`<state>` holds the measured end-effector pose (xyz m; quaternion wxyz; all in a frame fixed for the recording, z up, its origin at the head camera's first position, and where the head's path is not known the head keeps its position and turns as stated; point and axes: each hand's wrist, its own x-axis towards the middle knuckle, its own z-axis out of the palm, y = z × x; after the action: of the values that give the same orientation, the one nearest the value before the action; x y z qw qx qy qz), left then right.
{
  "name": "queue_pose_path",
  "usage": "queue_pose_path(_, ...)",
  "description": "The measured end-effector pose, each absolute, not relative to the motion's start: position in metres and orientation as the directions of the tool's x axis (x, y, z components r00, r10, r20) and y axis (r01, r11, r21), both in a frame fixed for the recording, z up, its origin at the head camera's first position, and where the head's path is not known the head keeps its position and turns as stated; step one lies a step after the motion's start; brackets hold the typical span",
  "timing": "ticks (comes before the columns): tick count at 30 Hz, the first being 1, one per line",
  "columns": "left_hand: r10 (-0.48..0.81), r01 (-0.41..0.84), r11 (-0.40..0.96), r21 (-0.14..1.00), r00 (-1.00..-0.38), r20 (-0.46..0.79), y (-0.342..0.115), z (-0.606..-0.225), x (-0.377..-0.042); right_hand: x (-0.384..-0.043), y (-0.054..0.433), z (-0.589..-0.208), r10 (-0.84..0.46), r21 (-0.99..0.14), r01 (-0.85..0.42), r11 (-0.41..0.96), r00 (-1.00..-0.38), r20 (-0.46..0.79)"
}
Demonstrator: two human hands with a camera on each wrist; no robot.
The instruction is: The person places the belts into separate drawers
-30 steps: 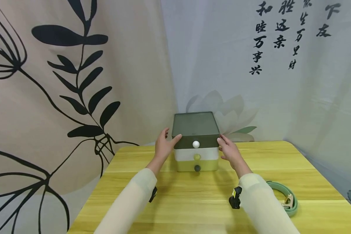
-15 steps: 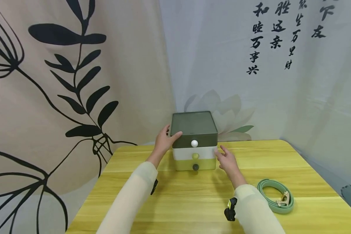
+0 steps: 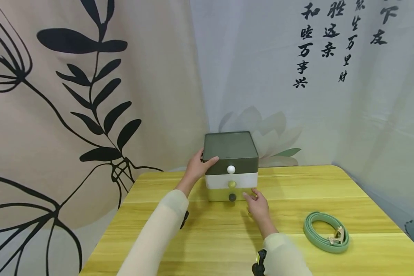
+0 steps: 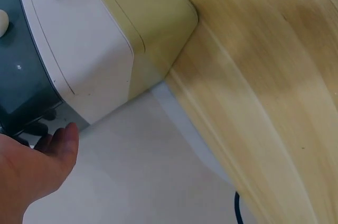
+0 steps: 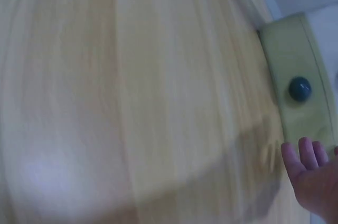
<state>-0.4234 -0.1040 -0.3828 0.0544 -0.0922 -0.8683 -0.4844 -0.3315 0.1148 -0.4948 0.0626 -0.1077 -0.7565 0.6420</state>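
Note:
A small three-tier drawer box [image 3: 231, 147] stands at the back of the wooden table, with a dark green top, white middle and yellow-green bottom. Each drawer front has a round knob; the lowest knob [image 5: 300, 89] is dark. At the upper left corner, my left hand [image 3: 197, 165] rests on the box, thumb along the top front edge and fingers along the side. In the left wrist view its fingers [image 4: 67, 142] lie by the dark tier, partly hidden. My right hand [image 3: 258, 207] is at the lower right front, fingers spread loosely beside the bottom drawer [image 5: 288, 44], holding nothing.
A coiled green belt [image 3: 322, 245] with a gold-toned buckle lies on the table [image 3: 210, 237] to the right of my right forearm. Behind the table hangs a printed curtain [image 3: 165, 96] with plant drawings and writing.
My right hand has moved down from the box's upper right side to its lower right front. My left hand has shifted slightly right, closer against the corner. The box stays in place.

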Motion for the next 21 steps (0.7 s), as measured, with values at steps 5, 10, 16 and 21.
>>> queue_pose_path(5, 0.107, 0.205, 0.508, 0.837, -0.979, 0.175, -0.103, -0.383, -0.426, -0.333, 0.097, -0.507, 0.248, -0.985, 0.08, 0.152, -0.968, -0.04)
queue_pose_path(10, 0.109, 0.201, 0.515, 0.833, -0.979, 0.17, -0.102, -0.382, -0.427, -0.337, 0.08, -0.52, 0.262, -0.989, 0.075, 0.13, -0.964, -0.038)
queue_pose_path(16, 0.093, 0.188, 0.521, 0.833, -0.982, 0.164, -0.101, -0.382, -0.425, -0.344, 0.061, -0.53, 0.343, -0.987, 0.08, 0.138, -0.939, -0.028)
queue_pose_path(21, 0.082, 0.186, 0.518, 0.835, -0.982, 0.168, -0.101, -0.383, -0.425, -0.349, 0.05, -0.531, 0.419, -0.982, 0.077, 0.17, -0.908, 0.001)
